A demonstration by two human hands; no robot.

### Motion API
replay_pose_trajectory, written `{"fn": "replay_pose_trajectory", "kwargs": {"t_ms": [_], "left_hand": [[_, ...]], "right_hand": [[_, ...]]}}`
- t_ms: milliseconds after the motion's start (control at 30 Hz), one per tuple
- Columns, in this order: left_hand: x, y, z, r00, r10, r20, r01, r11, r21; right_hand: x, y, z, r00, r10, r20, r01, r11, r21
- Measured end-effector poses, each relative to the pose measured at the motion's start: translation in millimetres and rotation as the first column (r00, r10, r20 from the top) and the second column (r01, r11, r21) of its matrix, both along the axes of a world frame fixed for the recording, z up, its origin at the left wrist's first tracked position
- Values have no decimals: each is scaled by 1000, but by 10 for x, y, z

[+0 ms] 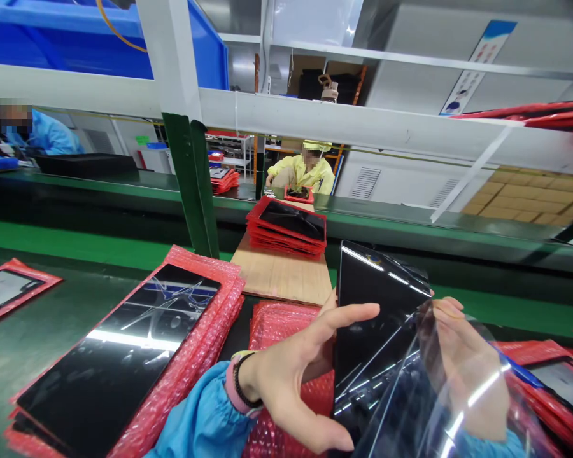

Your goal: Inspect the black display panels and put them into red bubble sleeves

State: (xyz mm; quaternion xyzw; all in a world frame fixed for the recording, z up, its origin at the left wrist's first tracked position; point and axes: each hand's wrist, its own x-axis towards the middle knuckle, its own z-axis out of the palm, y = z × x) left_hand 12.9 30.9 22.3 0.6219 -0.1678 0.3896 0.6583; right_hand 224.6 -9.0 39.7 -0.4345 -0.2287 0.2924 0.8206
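Observation:
A glossy black screen panel (363,337) stands tilted in front of me. My left hand (300,369) grips its left side, the thumb low and a finger reaching over the front. My right hand (472,369) is closed at the panel's right edge, pinching a transparent film (410,394) that is lifted and curls away from the glass. Part of the film lies in front of my right hand. A slim blue object (520,369) shows beside that hand; I cannot tell whether it is held. Underneath is a red bubble-wrap stack (281,324).
To the left, a black panel (124,343) with scratch-like marks lies on red bubble bags. Ahead, more bagged panels (286,222) are stacked on a wooden board (281,277). A green post (191,184) rises behind. Red bags (549,388) lie at right. Two people work beyond.

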Motion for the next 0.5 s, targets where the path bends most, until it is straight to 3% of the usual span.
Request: {"fn": "replay_pose_trajectory", "kwargs": {"t_ms": [100, 267, 500], "left_hand": [[9, 2, 23, 998, -49, 27, 51, 995, -80], [29, 25, 26, 988, -149, 44, 156, 961, -228], [84, 51, -27, 989, -100, 109, 133, 927, -351]], "right_hand": [[-24, -4, -6, 968, 94, -234, -102, 995, -23], [-25, 3, -21, 978, 48, -205, -56, 998, -36], [25, 113, -53, 969, 126, -214, -136, 990, -31]]}}
